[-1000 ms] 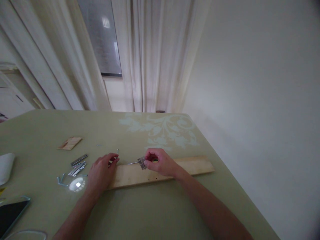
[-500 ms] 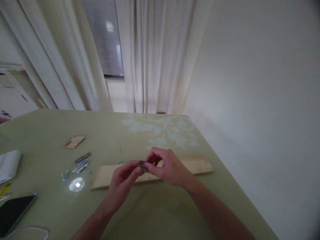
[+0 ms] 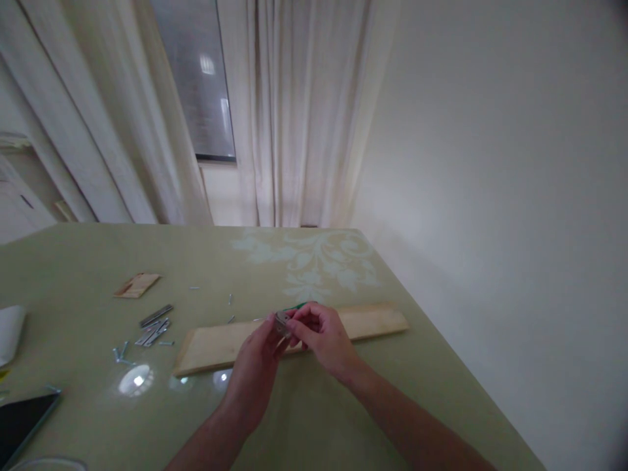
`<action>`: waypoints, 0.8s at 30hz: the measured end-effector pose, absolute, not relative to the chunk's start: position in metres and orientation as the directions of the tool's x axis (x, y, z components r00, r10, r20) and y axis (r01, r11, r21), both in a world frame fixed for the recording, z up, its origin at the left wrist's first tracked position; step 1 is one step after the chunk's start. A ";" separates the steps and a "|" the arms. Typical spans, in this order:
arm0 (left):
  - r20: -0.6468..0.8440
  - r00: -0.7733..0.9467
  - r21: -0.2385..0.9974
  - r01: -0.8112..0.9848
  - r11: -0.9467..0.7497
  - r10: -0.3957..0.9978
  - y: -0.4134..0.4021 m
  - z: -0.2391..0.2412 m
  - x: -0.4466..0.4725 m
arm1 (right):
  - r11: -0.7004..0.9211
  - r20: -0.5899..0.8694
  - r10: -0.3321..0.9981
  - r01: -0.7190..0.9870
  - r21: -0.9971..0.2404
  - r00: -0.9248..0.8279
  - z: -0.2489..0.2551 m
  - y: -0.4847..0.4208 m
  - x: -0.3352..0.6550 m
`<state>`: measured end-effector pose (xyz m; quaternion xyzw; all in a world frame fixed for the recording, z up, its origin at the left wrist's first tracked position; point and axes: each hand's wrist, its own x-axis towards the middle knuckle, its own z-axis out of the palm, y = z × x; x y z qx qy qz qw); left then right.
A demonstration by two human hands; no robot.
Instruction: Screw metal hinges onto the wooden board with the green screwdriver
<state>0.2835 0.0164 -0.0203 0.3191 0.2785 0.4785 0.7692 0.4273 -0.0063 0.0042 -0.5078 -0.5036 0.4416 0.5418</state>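
Between both hands is a small metal hinge [image 3: 281,323], a grey plate with holes, tilted up over the board. My left hand [image 3: 259,356] pinches it from the left, thumb and fingers closed. My right hand [image 3: 321,333] grips its right edge between thumb and fingertips. Under the hands lies a long pale wooden board [image 3: 216,347], its middle hidden by them. Just behind the right hand a slim green object [image 3: 297,306] shows in part; its kind is unclear.
Left of the board lie several metal hinges [image 3: 153,332] and screws [image 3: 120,353]. Farther back are a small wooden piece [image 3: 137,286] and loose screws [image 3: 230,299]. A dark-screened device [image 3: 24,422] and a white object [image 3: 10,333] sit at the left. A wall [image 3: 466,229] borders the table's right side.
The hinge has turned so that its plate faces me more. My left hand has swung more upright, and the green object now shows behind the right hand. The whole view has shifted slightly.
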 end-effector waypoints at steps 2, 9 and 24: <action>-0.186 0.485 0.706 -0.539 0.459 0.854 0.013 -0.021 0.289 | 0.189 0.229 0.943 0.178 -0.966 0.243 -0.007 -0.016 0.434; -0.130 0.710 0.420 -0.593 0.687 0.692 0.001 -0.020 0.291 | 0.507 0.738 0.604 0.859 -0.065 -0.301 -0.020 -0.043 0.442; -0.046 0.634 0.550 -0.629 0.549 0.772 0.005 -0.030 0.279 | 0.413 0.703 0.703 0.741 -0.530 0.111 -0.010 -0.055 0.430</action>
